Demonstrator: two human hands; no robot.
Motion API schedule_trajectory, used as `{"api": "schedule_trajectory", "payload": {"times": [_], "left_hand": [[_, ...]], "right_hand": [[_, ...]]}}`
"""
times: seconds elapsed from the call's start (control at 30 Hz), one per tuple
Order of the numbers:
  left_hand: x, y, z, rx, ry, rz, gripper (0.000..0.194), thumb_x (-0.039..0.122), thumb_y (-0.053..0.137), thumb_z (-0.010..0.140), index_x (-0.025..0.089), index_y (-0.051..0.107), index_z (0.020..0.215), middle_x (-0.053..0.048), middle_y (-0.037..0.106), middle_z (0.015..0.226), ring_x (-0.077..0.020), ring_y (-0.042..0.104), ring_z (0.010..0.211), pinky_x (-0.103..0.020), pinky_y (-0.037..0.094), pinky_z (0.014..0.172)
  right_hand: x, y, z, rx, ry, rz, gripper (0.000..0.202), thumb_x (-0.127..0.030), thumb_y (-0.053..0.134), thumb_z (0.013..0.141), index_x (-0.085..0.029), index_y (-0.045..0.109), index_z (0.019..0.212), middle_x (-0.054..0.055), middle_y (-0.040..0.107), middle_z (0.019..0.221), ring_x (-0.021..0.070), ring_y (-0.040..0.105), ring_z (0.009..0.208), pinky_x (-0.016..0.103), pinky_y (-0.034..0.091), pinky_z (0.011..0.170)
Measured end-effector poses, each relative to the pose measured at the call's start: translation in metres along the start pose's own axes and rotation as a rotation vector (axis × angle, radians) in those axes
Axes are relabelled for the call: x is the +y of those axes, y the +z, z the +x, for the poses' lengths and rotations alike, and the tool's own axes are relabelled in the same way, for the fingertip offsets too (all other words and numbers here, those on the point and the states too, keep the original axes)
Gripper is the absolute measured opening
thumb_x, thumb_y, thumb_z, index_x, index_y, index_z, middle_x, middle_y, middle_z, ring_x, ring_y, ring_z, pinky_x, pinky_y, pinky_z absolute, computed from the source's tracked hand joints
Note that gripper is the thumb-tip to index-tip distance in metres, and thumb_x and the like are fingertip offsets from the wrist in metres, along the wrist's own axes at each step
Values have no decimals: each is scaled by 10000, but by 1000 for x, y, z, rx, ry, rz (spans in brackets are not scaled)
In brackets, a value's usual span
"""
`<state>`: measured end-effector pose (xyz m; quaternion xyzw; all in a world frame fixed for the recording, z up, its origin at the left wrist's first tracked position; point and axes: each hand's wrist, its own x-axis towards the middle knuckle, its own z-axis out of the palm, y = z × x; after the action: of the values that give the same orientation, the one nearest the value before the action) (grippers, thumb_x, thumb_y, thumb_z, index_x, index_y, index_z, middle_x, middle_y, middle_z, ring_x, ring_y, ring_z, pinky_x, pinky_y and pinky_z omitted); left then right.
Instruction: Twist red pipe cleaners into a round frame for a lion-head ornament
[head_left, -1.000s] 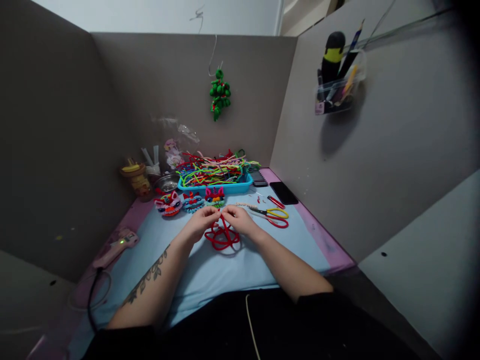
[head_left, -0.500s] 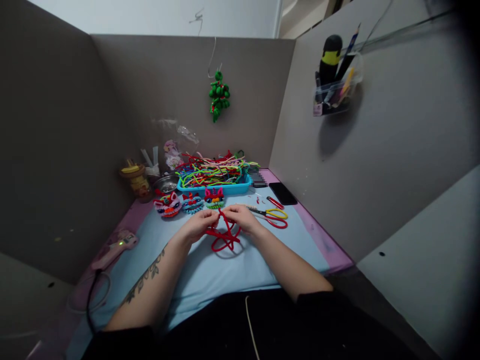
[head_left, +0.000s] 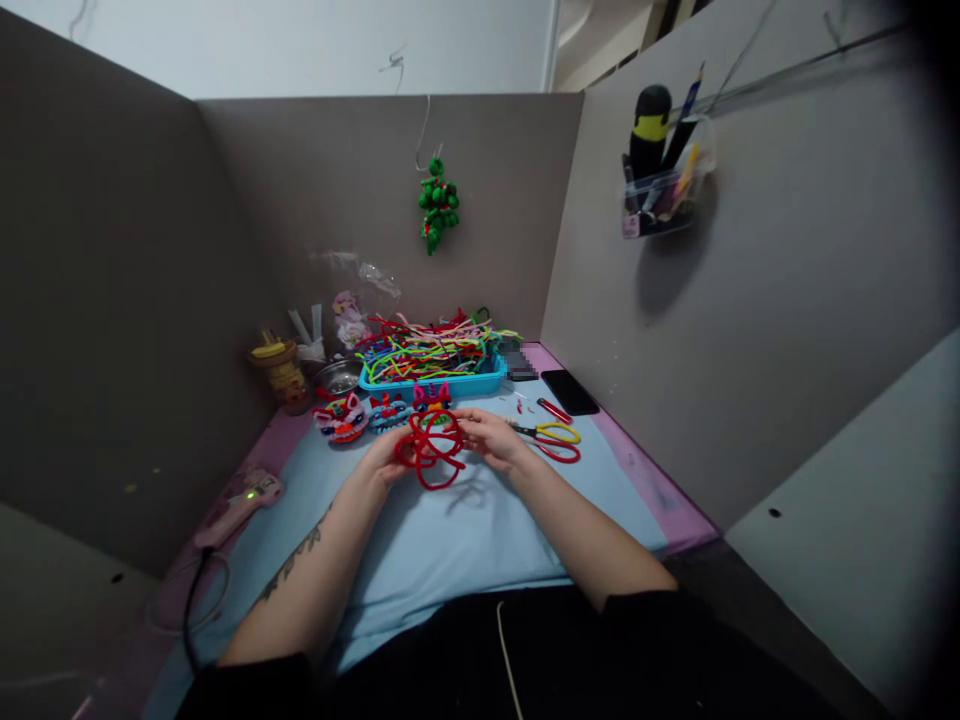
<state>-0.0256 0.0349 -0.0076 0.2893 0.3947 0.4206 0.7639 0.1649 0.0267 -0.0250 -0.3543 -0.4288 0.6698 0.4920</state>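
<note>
I note a pink glue gun at far left, lit; a careless reach could knock it. The left hand grips the red loops, raised over the blue cloth between both hands; uneven tugging might distort them. The right hand pinches their right edge, near scissors that could snag one.

Upper garment: one black top of plain cloth, short-sleeved. Left sleeve: black, covers the upper arm. Right sleeve: black, ends near the elbow. Front of top: one thin, pale cord, laid lengthwise in a slight curve. Left forearm: bare, marked with a dark tattoo, a row of leaf shapes along the outer side. Right forearm: bare. Left hand and right hand: bare
</note>
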Motion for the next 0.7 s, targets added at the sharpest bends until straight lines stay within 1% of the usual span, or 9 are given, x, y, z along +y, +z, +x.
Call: {"api": "schedule_trajectory", "payload": {"times": [0.1,0.17,0.27,0.33,0.4,0.5,0.63,0.7], "left_hand": [[-2,-1,4,50,-29,-21,108,179,545,831,132,553,735,2,565,564,-95,547,459,-212,502,485],[-2,-1,5,75,-35,-30,105,192,537,841,131,563,760,-1,569,578,-97,555,479,-214,509,501],[-3,2,4,95,-37,-30,109,192,534,843,127,571,764,-7,572,578,-102,555,486,-215,507,497],[-3,5,1,94,-37,-23,122,196,526,849,130,571,757,-3,564,561,-99,541,467,-210,497,482],[-3,8,-2,94,-48,-23,147,203,506,861,131,570,750,-1,555,541,-96,527,450,-209,490,477],[-1,11,-6,91,-51,-66,168,230,494,872,132,573,762,-14,585,577,-102,550,479,-222,498,511],[2,8,-5,63,6,-115,265,328,409,908,142,594,864,-60,653,768,-140,629,641,-261,516,570],[1,5,-2,82,26,-107,252,322,401,909,155,589,897,-64,655,827,-146,639,689,-277,521,599]], "right_hand": [[3,-1,3,46,-103,-90,290,-211,660,613,-201,638,902,3,671,847,121,590,686,212,425,563],[4,-2,4,49,-168,-145,295,-199,655,611,-193,643,906,5,664,843,117,576,678,209,417,556],[5,-3,4,44,-240,-231,309,-194,658,611,-183,644,919,7,656,839,114,565,685,222,424,591],[5,-3,4,52,-275,-277,321,-197,667,609,-175,637,928,-8,637,779,103,546,656,225,417,603],[7,-3,4,56,-278,-293,329,-201,676,604,-165,630,928,-33,597,683,90,517,604,217,395,580],[9,-3,7,85,-262,-256,322,-206,692,581,-159,623,892,-50,558,626,80,491,566,206,376,550],[9,-4,11,216,-273,-93,338,-234,711,546,-169,592,856,-35,578,682,81,511,584,200,397,541],[7,-6,12,271,-268,-1,362,-254,709,546,-183,568,871,-27,591,725,89,533,601,210,422,548]]}}
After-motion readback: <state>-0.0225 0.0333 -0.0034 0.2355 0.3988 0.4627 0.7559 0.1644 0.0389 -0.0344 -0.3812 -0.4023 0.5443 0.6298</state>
